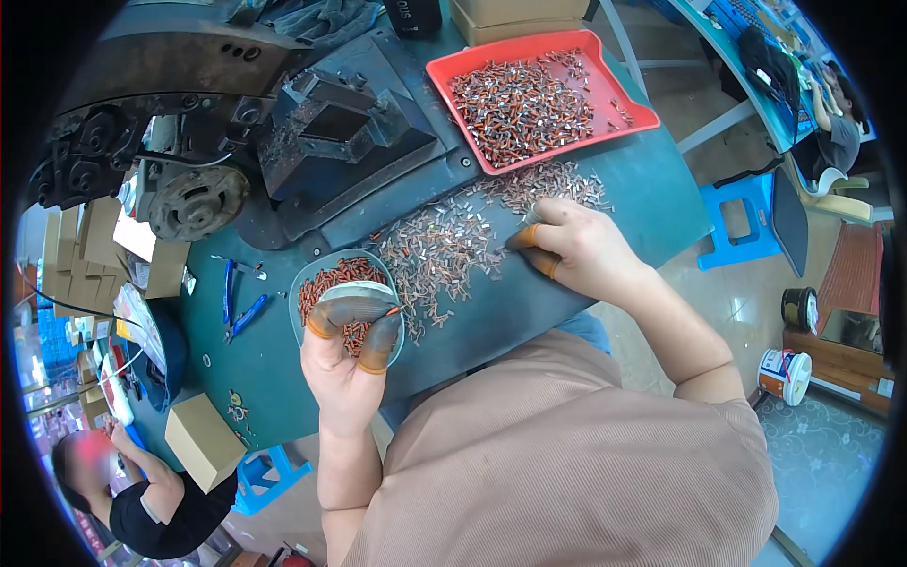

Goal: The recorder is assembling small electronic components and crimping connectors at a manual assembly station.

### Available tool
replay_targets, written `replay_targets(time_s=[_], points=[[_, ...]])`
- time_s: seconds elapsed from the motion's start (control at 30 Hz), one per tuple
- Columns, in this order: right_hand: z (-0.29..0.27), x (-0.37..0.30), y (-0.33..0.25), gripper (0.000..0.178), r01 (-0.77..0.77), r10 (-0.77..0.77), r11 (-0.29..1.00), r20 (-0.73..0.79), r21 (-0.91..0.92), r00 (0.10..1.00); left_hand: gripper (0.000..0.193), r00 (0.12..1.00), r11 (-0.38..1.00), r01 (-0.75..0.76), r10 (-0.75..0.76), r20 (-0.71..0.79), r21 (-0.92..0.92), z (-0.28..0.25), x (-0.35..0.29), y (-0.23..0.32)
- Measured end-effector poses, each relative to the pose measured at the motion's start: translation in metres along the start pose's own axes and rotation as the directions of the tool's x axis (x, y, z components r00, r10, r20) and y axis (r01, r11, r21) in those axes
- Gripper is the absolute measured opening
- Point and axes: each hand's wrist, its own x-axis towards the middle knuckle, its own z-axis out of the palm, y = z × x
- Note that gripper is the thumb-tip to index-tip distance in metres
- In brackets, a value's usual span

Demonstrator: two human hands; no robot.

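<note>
My left hand is over a clear bowl of small copper-red metal pieces. Dark finger cots with orange bands cover its thumb and a finger. Between their tips a small copper-red piece shows. My right hand, wearing similar cots, is closed above the table at the right of a loose heap of small silvery and copper pieces. What its fingertips hold, if anything, is hidden. Behind the heap stands a red tray with many more such pieces.
A dark machine fills the back left of the green table. Blue-handled pliers lie left of the bowl. A cardboard box is at the left edge. Beyond are blue stools and two other people.
</note>
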Motion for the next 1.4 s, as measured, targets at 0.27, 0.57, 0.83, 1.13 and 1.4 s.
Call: replay_targets(time_s=[0.27,0.57,0.83,1.13,1.4], points=[[0.001,-0.026,-0.009,0.022,-0.097,0.111,0.987,-0.098,0.13,0.989,0.021,0.999,1.0,0.025,-0.025,-0.037,-0.009,-0.002,-0.009,-0.008],[0.005,-0.023,-0.021,0.036,0.01,-0.012,0.999,-0.027,-0.053,1.0,0.02,0.999,0.996,-0.017,0.021,-0.042,0.092,0.0,-0.011,-0.01],[-0.014,-0.05,-0.02,0.043,0.15,-0.138,0.988,0.241,-0.034,0.961,0.017,0.998,0.981,-0.02,0.031,-0.051,0.194,-0.003,-0.013,-0.013],[0.007,-0.071,-0.016,0.027,0.26,-0.261,0.965,-0.07,-0.018,0.963,0.017,0.997,0.939,-0.075,0.075,0.012,0.335,-0.002,-0.005,-0.014],[-0.008,-0.018,-0.016,0.018,0.124,-0.092,0.954,-0.128,0.272,0.987,0.019,0.947,0.827,-0.295,0.32,0.03,0.478,0.0,0.012,-0.002]])
